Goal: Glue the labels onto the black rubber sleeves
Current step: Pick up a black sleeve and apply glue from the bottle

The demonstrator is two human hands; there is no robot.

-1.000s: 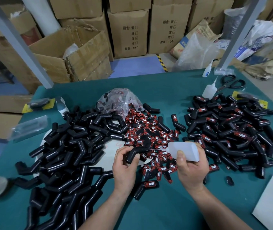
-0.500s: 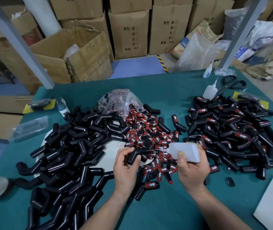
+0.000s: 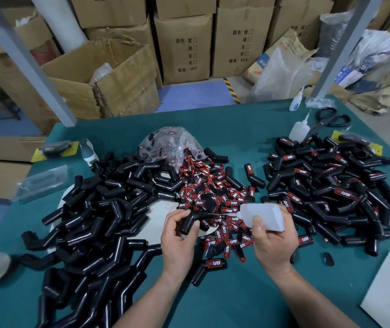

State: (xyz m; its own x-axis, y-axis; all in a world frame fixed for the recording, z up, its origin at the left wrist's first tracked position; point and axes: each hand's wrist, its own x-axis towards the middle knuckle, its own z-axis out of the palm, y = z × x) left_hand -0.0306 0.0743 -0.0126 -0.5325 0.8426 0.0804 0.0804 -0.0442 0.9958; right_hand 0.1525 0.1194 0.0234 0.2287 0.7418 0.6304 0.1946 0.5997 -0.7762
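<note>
Head view: left hand point(image 3: 179, 235) grips one bare black rubber sleeve point(image 3: 190, 222) at frame centre, fingers curled round it. Right hand point(image 3: 272, 242) wraps the white glue bottle point(image 3: 262, 217), nozzle aimed at the sleeve; tip touching or just off, can't tell. Loose labels point(image 3: 213, 197) are heaped mid-frame behind the hands. Right of frame: labelled pile point(image 3: 331, 185), done. Left of frame: bigger plain pile point(image 3: 94, 221), not done. Judged under half through. This sleeve is at the glue step, label not yet on.

A packing workshop or warehouse: stacked brown cardboard cartons point(image 3: 184, 47) with printed quantity boxes stand behind a green-covered worktable point(image 3: 236, 129) heaped with bulk parts.
</note>
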